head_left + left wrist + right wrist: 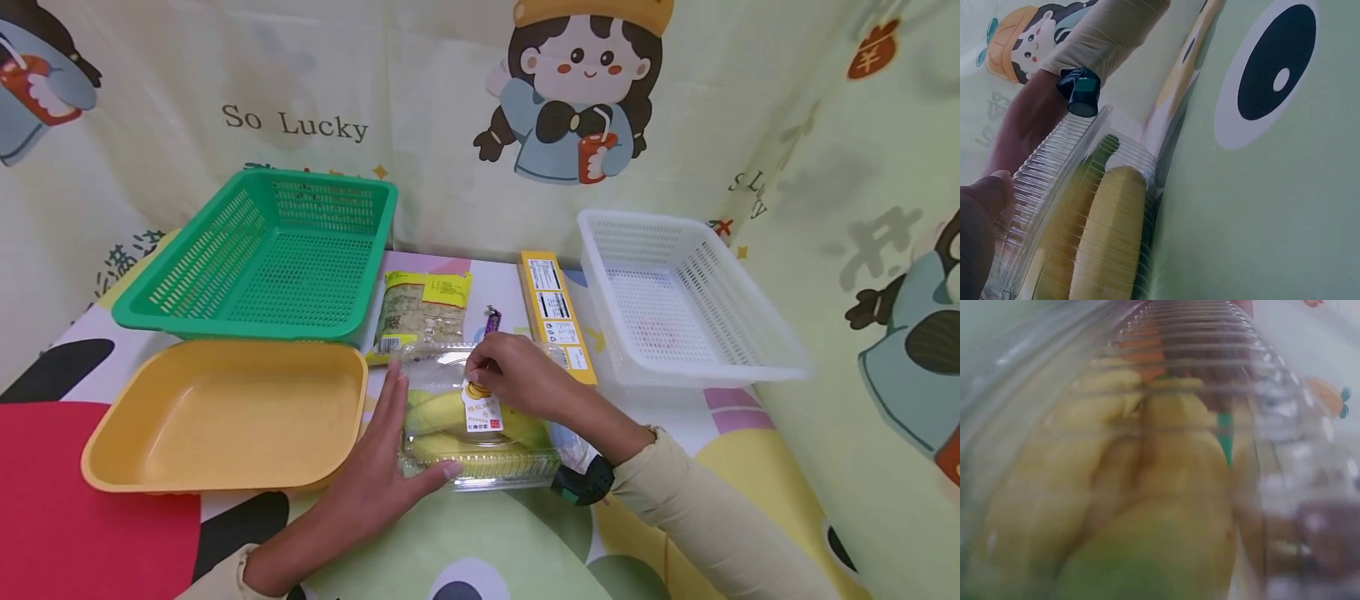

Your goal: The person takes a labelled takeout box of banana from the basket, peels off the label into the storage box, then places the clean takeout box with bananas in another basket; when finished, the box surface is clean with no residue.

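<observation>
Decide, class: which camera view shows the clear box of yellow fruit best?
The head view: the whole clear box with its label shows, between both hands. The left wrist view shows only one ribbed end of it; the right wrist view is a blurred close-up through its lid.

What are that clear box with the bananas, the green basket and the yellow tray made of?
The clear box looks like thin, glossy see-through plastic: ribbed walls, glare, bananas visible through it. The green basket seems rigid moulded plastic, its walls and floor a regular grid of slots. The yellow tray looks like smooth, matte plastic with rounded corners, though melamine or similar cannot be ruled out.
</observation>
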`<state>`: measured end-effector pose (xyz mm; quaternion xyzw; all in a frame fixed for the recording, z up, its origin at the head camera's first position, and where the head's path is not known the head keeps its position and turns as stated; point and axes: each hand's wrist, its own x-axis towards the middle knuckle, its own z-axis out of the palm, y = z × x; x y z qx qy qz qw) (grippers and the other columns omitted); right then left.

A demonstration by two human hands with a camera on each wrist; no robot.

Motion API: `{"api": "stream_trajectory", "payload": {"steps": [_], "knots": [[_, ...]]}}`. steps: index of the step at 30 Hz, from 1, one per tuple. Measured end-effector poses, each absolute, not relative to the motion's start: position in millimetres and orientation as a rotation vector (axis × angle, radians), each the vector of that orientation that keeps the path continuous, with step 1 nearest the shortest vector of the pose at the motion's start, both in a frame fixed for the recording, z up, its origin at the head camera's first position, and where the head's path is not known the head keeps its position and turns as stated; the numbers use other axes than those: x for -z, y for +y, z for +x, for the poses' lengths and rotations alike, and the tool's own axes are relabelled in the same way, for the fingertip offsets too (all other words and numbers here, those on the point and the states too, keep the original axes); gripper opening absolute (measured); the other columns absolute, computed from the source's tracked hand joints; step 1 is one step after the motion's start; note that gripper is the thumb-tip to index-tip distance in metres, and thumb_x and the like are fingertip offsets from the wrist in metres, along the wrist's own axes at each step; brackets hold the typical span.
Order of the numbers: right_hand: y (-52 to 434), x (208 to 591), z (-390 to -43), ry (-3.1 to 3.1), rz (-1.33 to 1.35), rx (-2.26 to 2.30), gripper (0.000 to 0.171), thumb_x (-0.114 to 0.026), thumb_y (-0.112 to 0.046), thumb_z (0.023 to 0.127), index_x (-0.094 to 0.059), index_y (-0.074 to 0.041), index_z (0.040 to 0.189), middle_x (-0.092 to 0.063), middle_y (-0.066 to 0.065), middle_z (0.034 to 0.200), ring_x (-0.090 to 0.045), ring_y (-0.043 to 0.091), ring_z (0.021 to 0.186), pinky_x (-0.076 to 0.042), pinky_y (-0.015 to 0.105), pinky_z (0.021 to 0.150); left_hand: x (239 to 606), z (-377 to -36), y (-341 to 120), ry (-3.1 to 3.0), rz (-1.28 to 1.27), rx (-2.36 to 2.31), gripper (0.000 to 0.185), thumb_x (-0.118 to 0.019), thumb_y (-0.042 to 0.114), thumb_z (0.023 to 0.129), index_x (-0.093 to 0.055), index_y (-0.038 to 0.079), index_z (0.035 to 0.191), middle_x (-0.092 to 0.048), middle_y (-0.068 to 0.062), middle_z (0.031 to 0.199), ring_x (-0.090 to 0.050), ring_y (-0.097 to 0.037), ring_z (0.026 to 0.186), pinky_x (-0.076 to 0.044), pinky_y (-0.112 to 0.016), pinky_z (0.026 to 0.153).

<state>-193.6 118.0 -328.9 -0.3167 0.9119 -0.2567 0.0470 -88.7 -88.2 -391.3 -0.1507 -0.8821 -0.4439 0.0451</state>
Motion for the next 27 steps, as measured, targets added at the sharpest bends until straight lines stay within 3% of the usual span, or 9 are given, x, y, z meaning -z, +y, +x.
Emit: {"api": "stream_trajectory", "payload": {"steps": [8,18,27], "knots": [[121.7,328.2,-191.2,2.768,-1.091,0.890,0.020,-0.059,0.009,0.088,-0.074,-0.003,0.093,-0.071,-0.001,0.089,-0.060,0.009,0.078,-0.051,0.022,0.071,391.0,-88.2,-89.1,-2.719,-0.434,1.365,0.112,-0.072,0.054,0.082,-0.004,0.003,0.156,0.009,0.000,0.163,-0.008,-0.031,0.146,-0.024,-0.059,0.109],[125.3,326.0,-188.9,2.770,-1.050,0.981,0.019,-0.060,0.006,0.088,-0.076,-0.004,0.094,-0.072,0.000,0.092,-0.064,0.009,0.080,-0.052,0.023,0.072,391.2,-88.5,-88.6,-2.718,-0.434,1.354,0.112,-0.072,0.054,0.082,-0.004,0.003,0.155,0.009,-0.001,0.163,-0.007,-0.032,0.146,-0.024,-0.059,0.109],[128.6,324.1,-189.2,2.758,-1.018,0.947,0.024,-0.059,0.006,0.086,-0.079,-0.008,0.089,-0.073,-0.005,0.085,-0.060,0.005,0.073,-0.051,0.023,0.064,391.8,-88.5,-88.1,-2.710,-0.454,1.349,0.111,-0.071,0.054,0.083,-0.003,0.005,0.156,0.009,-0.001,0.163,-0.008,-0.032,0.146,-0.025,-0.060,0.108]]}}
